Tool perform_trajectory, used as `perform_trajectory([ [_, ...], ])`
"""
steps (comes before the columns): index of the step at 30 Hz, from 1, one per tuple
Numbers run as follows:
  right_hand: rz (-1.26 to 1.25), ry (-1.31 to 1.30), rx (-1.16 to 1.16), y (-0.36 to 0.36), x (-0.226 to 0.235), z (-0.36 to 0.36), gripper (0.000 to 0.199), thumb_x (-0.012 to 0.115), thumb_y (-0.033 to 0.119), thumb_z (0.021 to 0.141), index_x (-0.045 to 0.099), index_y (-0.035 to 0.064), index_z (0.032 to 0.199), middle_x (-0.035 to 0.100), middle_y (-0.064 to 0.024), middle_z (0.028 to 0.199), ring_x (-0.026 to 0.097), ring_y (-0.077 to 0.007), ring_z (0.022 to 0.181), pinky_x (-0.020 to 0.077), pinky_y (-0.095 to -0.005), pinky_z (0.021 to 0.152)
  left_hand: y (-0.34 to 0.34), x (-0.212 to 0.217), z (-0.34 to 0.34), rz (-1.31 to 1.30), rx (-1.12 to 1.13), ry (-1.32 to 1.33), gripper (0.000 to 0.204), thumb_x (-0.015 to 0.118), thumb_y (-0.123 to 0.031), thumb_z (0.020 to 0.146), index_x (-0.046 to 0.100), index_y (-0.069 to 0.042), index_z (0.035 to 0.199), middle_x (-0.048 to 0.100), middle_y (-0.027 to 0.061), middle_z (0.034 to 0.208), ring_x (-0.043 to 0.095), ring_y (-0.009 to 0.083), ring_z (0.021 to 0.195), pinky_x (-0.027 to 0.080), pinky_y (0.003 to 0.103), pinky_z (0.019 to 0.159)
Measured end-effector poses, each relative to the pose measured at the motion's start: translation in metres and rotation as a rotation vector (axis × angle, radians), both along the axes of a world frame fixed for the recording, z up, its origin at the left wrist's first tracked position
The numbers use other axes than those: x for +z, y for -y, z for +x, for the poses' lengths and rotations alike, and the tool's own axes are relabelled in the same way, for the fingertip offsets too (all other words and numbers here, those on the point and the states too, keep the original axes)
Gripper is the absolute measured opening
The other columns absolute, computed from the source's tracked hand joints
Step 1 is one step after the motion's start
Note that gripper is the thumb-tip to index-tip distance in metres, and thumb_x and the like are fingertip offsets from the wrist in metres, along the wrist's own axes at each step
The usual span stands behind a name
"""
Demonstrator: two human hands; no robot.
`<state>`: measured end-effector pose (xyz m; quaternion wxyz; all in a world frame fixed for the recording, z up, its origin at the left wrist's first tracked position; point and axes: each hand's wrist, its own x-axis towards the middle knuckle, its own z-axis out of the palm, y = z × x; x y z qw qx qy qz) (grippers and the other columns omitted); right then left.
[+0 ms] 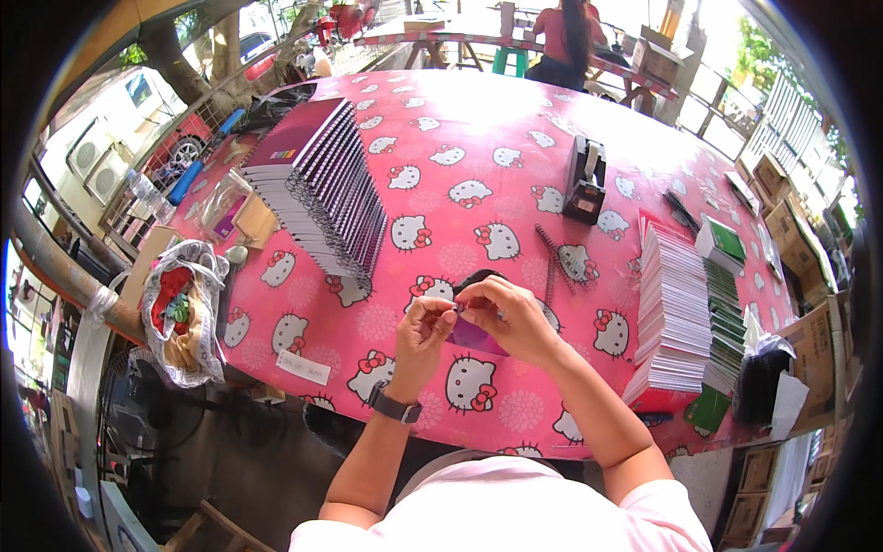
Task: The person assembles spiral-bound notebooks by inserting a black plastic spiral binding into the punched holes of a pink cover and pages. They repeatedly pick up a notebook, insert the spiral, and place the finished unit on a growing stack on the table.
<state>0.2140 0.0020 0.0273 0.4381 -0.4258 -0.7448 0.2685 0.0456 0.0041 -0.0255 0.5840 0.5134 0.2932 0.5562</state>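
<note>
Left hand [425, 333]: thumb and fingers pinched together, fingertips meeting the right's (what they grip is too small to tell).
Right hand [506, 317]: likewise pinched, fingers bent.
Purple piece [475, 339]: under the hands, near the middle of the pink tabletop's [515, 373] near edge.
Spiral notebooks [317, 198]: stacked toward the left edge.
White-paged stack [673, 322]: toward the near right corner.

The tablecloth [441, 133] looks smooth, glossy plastic; the notebook coils [354, 198], metal; the tape dispenser [583, 193], plastic.
</note>
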Motion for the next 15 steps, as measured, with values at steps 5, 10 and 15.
perform_trajectory([
  [5, -0.051, -0.04, 0.048, 0.009, 0.017, -0.007, 0.025, 0.07, 0.023, 0.082, 0.058, 0.0022, 0.088, 0.055, -0.0087, 0.076, 0.056, -0.0229, 0.068, 0.0453, -0.034, 0.059, 0.001, 0.005, -0.004, 0.192, 0.1, -0.121, 0.008, 0.063, -0.006, 0.089, 0.058, -0.004, 0.095, 0.058, -0.0009, 0.087, 0.052, 0.0045, 0.076, 0.043, 0.019, 0.068],
  [10, 0.098, 0.072, 0.025, 0.007, 0.017, -0.01, 0.03, 0.072, 0.028, 0.08, 0.055, 0.0026, 0.083, 0.054, -0.0091, 0.076, 0.055, -0.0253, 0.069, 0.0445, -0.0349, 0.06, 0.007, 0.013, -0.004, 0.373, 0.199, -0.227, 0.006, 0.062, -0.003, 0.088, 0.057, -0.003, 0.092, 0.058, 0.0008, 0.088, 0.054, 0.0071, 0.079, 0.044, 0.022, 0.07],
  [15, 0.184, 0.096, 0.036, 0.008, 0.025, -0.02, 0.032, 0.073, 0.028, 0.078, 0.055, 0.003, 0.083, 0.053, -0.0094, 0.075, 0.054, -0.0272, 0.071, 0.0442, -0.0361, 0.062, 0.006, 0.011, -0.008, 0.364, 0.269, -0.164, 0.01, 0.062, 0.003, 0.085, 0.06, -0.002, 0.093, 0.058, 0.0035, 0.087, 0.054, 0.0077, 0.074, 0.044, 0.022, 0.065],
])
